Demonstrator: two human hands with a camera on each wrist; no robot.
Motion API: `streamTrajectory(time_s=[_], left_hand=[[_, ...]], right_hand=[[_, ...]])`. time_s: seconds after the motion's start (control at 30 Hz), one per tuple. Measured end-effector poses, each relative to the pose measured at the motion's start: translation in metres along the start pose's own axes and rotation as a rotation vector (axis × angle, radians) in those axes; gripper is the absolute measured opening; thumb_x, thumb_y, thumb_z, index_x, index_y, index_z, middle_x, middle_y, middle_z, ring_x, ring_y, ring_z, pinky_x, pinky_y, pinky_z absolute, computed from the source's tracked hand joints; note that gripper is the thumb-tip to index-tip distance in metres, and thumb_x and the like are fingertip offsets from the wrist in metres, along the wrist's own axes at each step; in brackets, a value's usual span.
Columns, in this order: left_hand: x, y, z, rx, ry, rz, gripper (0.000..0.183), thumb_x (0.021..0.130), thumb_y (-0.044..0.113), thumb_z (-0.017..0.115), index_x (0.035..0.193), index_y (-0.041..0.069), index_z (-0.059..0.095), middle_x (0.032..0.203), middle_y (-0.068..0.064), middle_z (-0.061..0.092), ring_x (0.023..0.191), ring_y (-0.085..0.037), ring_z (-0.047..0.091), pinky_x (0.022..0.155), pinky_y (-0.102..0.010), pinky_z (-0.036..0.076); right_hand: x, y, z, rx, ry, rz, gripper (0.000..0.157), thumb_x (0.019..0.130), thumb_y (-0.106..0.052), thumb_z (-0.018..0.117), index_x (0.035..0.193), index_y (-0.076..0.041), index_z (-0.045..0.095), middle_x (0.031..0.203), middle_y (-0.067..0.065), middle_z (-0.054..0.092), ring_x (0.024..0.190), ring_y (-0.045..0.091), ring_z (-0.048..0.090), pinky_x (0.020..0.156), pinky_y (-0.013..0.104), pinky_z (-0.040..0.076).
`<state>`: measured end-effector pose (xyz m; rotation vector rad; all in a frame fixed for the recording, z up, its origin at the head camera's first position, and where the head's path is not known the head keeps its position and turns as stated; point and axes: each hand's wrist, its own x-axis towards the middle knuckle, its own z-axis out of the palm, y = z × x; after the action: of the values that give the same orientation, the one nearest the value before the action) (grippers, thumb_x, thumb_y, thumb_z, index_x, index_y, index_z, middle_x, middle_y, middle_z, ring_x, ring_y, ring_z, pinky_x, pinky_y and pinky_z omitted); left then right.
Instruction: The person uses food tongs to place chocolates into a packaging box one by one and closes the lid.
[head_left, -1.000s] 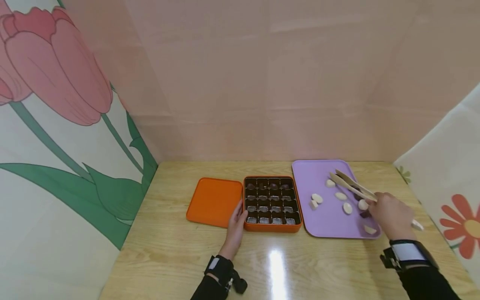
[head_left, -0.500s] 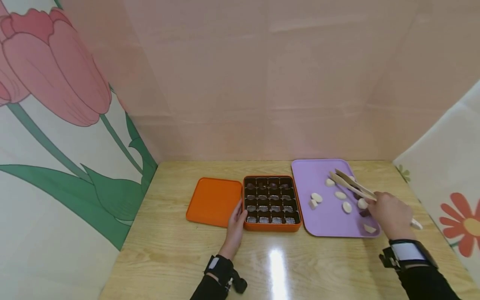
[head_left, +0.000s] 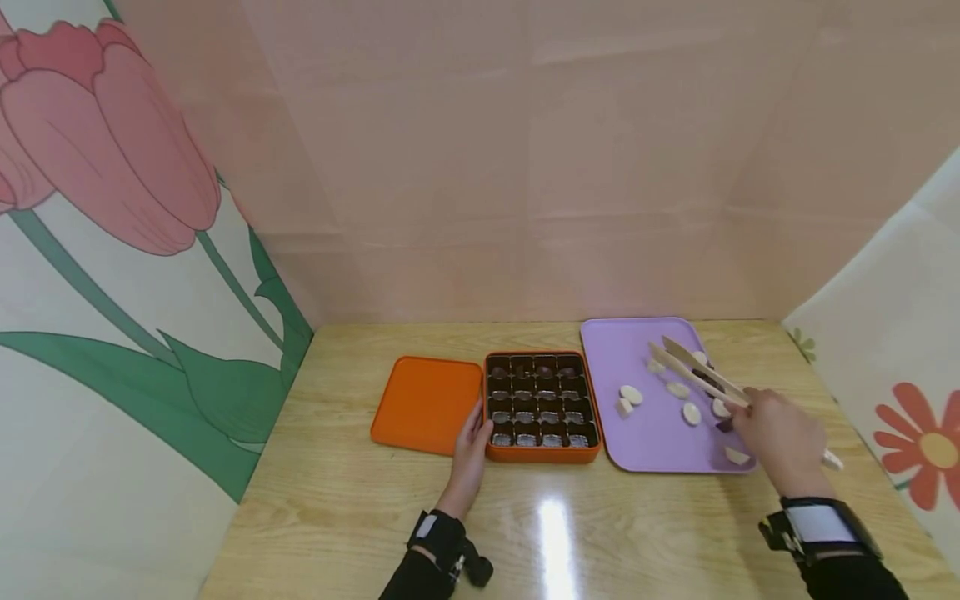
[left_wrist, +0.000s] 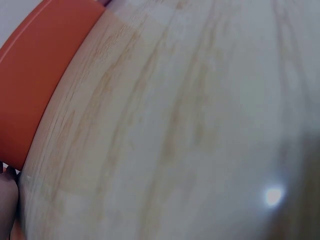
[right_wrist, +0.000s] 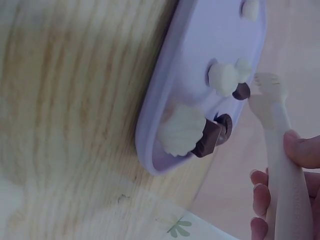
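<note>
In the head view, my left hand point(head_left: 468, 458) rests along the left side of an orange box point(head_left: 543, 454), fingers nearly straight, thumb at its front left corner. A dark tray with small compartments fills the box; dark chocolates point(head_left: 544, 372) sit in its back row. My right hand point(head_left: 782, 435) grips pale tongs point(head_left: 708, 377), whose tips hang over the far part of a purple tray point(head_left: 645, 446). White chocolates point(head_left: 692, 413) and dark ones lie scattered there. In the right wrist view, thumb and fingers wrap the tongs' handle; whether the tips touch a chocolate, I cannot tell.
Left of the box lies an orange lid point(head_left: 427, 404), close against it. The wooden table point(head_left: 600, 533) ends at a pinkish backdrop point(head_left: 525, 167). Flower-printed cloth point(head_left: 870, 358) borders the right side, and tulip-printed cloth point(head_left: 112, 417) the left.
The tongs' tips have shifted slightly left, close to the far white chocolate. My left hand and the box stay as they were; the whole head view has drifted a little.
</note>
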<state>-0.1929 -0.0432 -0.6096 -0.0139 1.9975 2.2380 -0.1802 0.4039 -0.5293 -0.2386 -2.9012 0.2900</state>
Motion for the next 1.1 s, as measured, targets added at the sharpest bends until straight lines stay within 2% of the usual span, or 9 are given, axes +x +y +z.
streamTrajectory(time_s=[0.1, 0.27, 0.43, 0.63, 0.9, 1.1], left_hand=[[0.000, 0.000, 0.000, 0.000, 0.001, -0.004, 0.055, 0.097, 0.036, 0.045, 0.148, 0.030, 0.027, 0.160, -0.001, 0.020, 0.144, -0.022, 0.017, 0.120, -0.050, 0.018], [0.001, 0.000, 0.000, 0.001, 0.010, -0.013, 0.055, 0.096, 0.037, 0.046, 0.148, 0.031, 0.028, 0.159, 0.000, 0.022, 0.143, -0.021, 0.019, 0.119, -0.050, 0.019], [0.000, 0.000, 0.000, -0.006, 0.012, -0.001, 0.056, 0.096, 0.037, 0.047, 0.148, 0.029, 0.028, 0.159, -0.003, 0.022, 0.143, -0.022, 0.019, 0.119, -0.050, 0.020], [0.000, 0.000, 0.001, 0.007, 0.008, -0.004, 0.055, 0.097, 0.038, 0.045, 0.148, 0.030, 0.028, 0.159, -0.002, 0.021, 0.143, -0.022, 0.018, 0.119, -0.051, 0.019], [0.002, -0.003, 0.000, 0.005, 0.004, 0.006, 0.057, 0.096, 0.039, 0.046, 0.149, 0.028, 0.027, 0.160, -0.004, 0.021, 0.143, -0.024, 0.018, 0.119, -0.052, 0.019], [0.001, -0.002, 0.000, -0.003, 0.007, -0.002, 0.057, 0.096, 0.038, 0.046, 0.149, 0.028, 0.027, 0.159, -0.005, 0.022, 0.143, -0.023, 0.019, 0.119, -0.052, 0.020]], right_hand=[[-0.004, -0.004, 0.000, 0.009, -0.010, 0.000, 0.044, 0.085, -0.037, 0.061, 0.108, 0.001, 0.065, 0.069, 0.018, 0.063, 0.046, 0.023, 0.044, 0.029, 0.035, 0.028], [-0.008, -0.009, 0.001, 0.024, -0.032, 0.002, 0.033, 0.086, -0.037, 0.060, 0.095, -0.005, 0.064, 0.066, 0.013, 0.058, 0.048, 0.023, 0.045, 0.033, 0.035, 0.027], [-0.011, -0.009, 0.006, 0.015, -0.049, -0.008, 0.035, 0.084, -0.033, 0.061, 0.100, -0.002, 0.064, 0.073, 0.019, 0.062, 0.050, 0.026, 0.047, 0.035, 0.036, 0.029], [-0.015, -0.005, 0.014, 0.012, -0.030, -0.010, 0.030, 0.082, -0.025, 0.062, 0.096, 0.001, 0.064, 0.070, 0.019, 0.061, 0.049, 0.026, 0.046, 0.034, 0.037, 0.029], [-0.019, -0.012, 0.013, 0.004, 0.025, -0.009, 0.032, 0.081, -0.024, 0.064, 0.099, 0.002, 0.065, 0.064, 0.018, 0.059, 0.044, 0.022, 0.043, 0.031, 0.034, 0.028], [-0.023, -0.029, 0.007, 0.039, 0.177, -0.064, 0.036, 0.077, -0.025, 0.069, 0.101, 0.001, 0.068, 0.069, 0.026, 0.064, 0.040, 0.029, 0.046, 0.027, 0.042, 0.028]])
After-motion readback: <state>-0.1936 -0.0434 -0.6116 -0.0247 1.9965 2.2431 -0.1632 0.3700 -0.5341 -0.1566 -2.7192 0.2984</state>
